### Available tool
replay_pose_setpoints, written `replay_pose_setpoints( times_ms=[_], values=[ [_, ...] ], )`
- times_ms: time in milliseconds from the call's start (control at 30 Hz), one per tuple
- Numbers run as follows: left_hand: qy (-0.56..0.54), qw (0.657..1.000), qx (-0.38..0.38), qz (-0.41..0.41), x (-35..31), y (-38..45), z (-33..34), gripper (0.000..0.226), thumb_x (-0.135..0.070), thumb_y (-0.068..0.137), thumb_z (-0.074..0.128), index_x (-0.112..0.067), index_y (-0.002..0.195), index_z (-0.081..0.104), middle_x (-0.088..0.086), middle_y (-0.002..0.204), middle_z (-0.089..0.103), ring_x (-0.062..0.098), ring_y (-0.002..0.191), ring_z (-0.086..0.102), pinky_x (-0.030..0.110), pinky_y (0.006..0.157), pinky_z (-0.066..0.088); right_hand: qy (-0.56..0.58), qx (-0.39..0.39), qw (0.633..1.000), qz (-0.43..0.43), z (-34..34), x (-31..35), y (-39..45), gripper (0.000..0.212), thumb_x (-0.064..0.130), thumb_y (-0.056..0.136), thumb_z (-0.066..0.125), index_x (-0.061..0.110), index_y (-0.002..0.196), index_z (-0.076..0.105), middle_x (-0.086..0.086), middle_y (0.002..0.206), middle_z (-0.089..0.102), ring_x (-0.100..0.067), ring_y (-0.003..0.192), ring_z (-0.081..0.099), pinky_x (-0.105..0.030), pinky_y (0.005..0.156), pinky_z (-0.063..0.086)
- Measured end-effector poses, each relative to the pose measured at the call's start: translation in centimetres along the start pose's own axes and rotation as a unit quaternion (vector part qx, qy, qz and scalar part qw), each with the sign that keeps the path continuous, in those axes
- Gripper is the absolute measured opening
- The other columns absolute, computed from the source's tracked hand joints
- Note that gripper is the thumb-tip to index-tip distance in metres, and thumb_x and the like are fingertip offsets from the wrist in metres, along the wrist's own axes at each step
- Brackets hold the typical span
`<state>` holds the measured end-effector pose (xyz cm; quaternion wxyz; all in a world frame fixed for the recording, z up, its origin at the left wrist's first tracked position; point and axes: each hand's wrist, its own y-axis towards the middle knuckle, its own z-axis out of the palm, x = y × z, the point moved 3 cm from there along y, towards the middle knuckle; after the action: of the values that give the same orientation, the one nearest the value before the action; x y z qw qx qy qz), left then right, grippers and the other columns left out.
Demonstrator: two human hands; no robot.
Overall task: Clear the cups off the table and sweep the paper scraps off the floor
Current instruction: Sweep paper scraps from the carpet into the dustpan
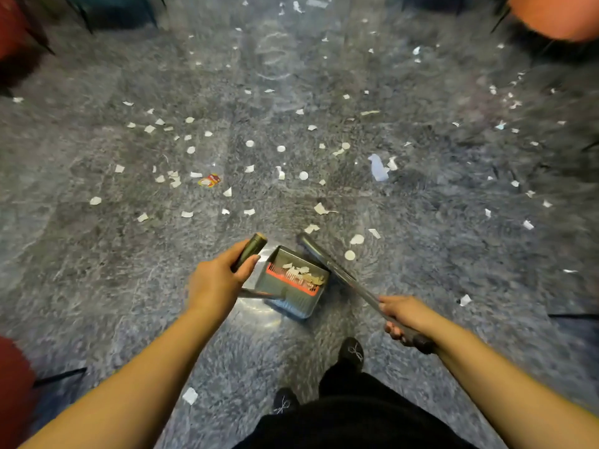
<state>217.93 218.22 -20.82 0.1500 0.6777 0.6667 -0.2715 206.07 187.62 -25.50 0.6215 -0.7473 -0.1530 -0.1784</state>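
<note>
Dustpan handle (251, 251) gripped by left fingers (249, 265), broom handle (350, 280) by right fingers (393, 330)

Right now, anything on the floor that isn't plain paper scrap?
Yes: one red and yellow wrapper lies left of centre among the white paper scraps. Some scraps already sit in the dustpan; many more remain scattered on the floor.

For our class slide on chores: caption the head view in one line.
Left hand grips the dustpan handle, right hand the broom handle; paper scraps litter the floor.
</note>
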Motion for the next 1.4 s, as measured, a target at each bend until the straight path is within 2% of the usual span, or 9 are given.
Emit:
replay_pose_setpoints(
  times_ms=[100, 233, 333, 633, 767, 900, 1100, 1200, 1400],
  values=[
    [0.013, 0.999, 0.015, 0.034, -2.9, 1.9, 2.2, 0.038, -0.047, 0.09, 0.059, -0.046, 0.128, 0.056, 0.005, 0.094, 0.074, 0.025, 0.083, 0.066, 0.029, 0.061, 0.041, 0.019, -0.021, 1.0, 0.004, -2.9, -0.7, 1.0, 0.037, 0.011, 0.102, 0.037, 0.006, 0.139, 0.041, -0.009, 0.058, 0.039, -0.009, 0.027, 0.035, -0.011, 0.031, 0.027],
    [0.04, 0.997, 0.035, 0.058, -6.4, 4.9, 5.5, 0.039, -0.05, 0.091, 0.057, -0.045, 0.129, 0.055, 0.006, 0.094, 0.073, 0.027, 0.084, 0.066, 0.031, 0.062, 0.044, 0.067, -0.053, 0.996, 0.02, -7.3, -1.0, 2.7, 0.044, 0.015, 0.103, 0.039, 0.017, 0.146, 0.035, -0.01, 0.059, 0.043, -0.009, 0.027, 0.037, -0.012, 0.032, 0.028],
    [0.055, 0.995, 0.044, 0.068, -9.1, 7.3, 7.9, 0.039, -0.048, 0.092, 0.055, -0.042, 0.13, 0.055, 0.008, 0.095, 0.073, 0.029, 0.085, 0.066, 0.029, 0.059, 0.035, 0.078, -0.07, 0.994, 0.028, -10.9, -0.3, 4.3, 0.045, 0.016, 0.103, 0.039, 0.017, 0.148, 0.034, -0.011, 0.06, 0.044, -0.009, 0.026, 0.038, -0.012, 0.032, 0.029],
    [0.147, 0.981, 0.089, 0.086, -16.4, 13.3, 13.7, 0.042, -0.055, 0.094, 0.046, -0.047, 0.135, 0.047, 0.005, 0.097, 0.071, 0.028, 0.091, 0.065, 0.033, 0.069, 0.049, 0.078, -0.09, 0.992, 0.03, -19.2, 3.5, 8.3, 0.04, 0.011, 0.102, 0.039, 0.012, 0.142, 0.042, -0.01, 0.058, 0.044, -0.011, 0.031, 0.039, -0.012, 0.033, 0.029],
    [0.153, 0.98, 0.107, 0.074, -18.3, 16.0, 14.7, 0.043, -0.055, 0.094, 0.047, -0.045, 0.135, 0.048, 0.006, 0.098, 0.071, 0.029, 0.092, 0.064, 0.03, 0.063, 0.044, 0.067, -0.09, 0.993, 0.034, -21.6, 5.5, 10.8, 0.041, 0.01, 0.101, 0.039, 0.008, 0.142, 0.039, -0.011, 0.059, 0.045, -0.015, 0.038, 0.04, -0.016, 0.034, 0.029],
    [0.177, 0.977, 0.088, 0.081, -18.8, 17.2, 14.4, 0.042, -0.054, 0.093, 0.049, -0.045, 0.135, 0.049, 0.007, 0.096, 0.071, 0.03, 0.089, 0.065, 0.029, 0.06, 0.037, 0.047, -0.086, 0.994, 0.039, -22.9, 7.8, 12.9, 0.039, 0.007, 0.101, 0.039, -0.003, 0.139, 0.04, -0.011, 0.062, 0.042, -0.018, 0.045, 0.038, -0.016, 0.032, 0.029],
    [0.192, 0.974, 0.081, 0.089, -18.9, 18.0, 14.3, 0.041, -0.052, 0.092, 0.052, -0.043, 0.132, 0.052, 0.009, 0.094, 0.072, 0.033, 0.088, 0.066, 0.033, 0.067, 0.047, -0.009, -0.079, 0.994, 0.073, -22.9, 10.0, 16.0, 0.03, 0.01, 0.102, 0.039, -0.003, 0.127, 0.049, -0.012, 0.066, 0.044, -0.02, 0.05, 0.04, -0.023, 0.036, 0.033],
    [0.197, 0.973, 0.08, 0.09, -18.7, 18.1, 14.5, 0.043, -0.055, 0.092, 0.051, -0.044, 0.133, 0.052, 0.009, 0.089, 0.072, 0.033, 0.084, 0.067, 0.034, 0.065, 0.049, -0.04, -0.067, 0.992, 0.097, -22.4, 10.5, 16.8, 0.025, 0.01, 0.102, 0.039, -0.005, 0.119, 0.05, -0.013, 0.065, 0.044, -0.019, 0.046, 0.04, -0.017, 0.031, 0.031],
    [0.19, 0.974, 0.081, 0.098, -19.1, 18.7, 14.2, 0.041, -0.054, 0.093, 0.049, -0.045, 0.133, 0.051, 0.005, 0.088, 0.072, 0.029, 0.082, 0.066, 0.028, 0.057, 0.035, -0.049, -0.019, 0.993, 0.106, -20.7, 9.7, 16.2, 0.031, 0.007, 0.101, 0.037, -0.004, 0.13, 0.046, -0.011, 0.056, 0.041, -0.015, 0.033, 0.037, -0.015, 0.032, 0.029]
  ],
)
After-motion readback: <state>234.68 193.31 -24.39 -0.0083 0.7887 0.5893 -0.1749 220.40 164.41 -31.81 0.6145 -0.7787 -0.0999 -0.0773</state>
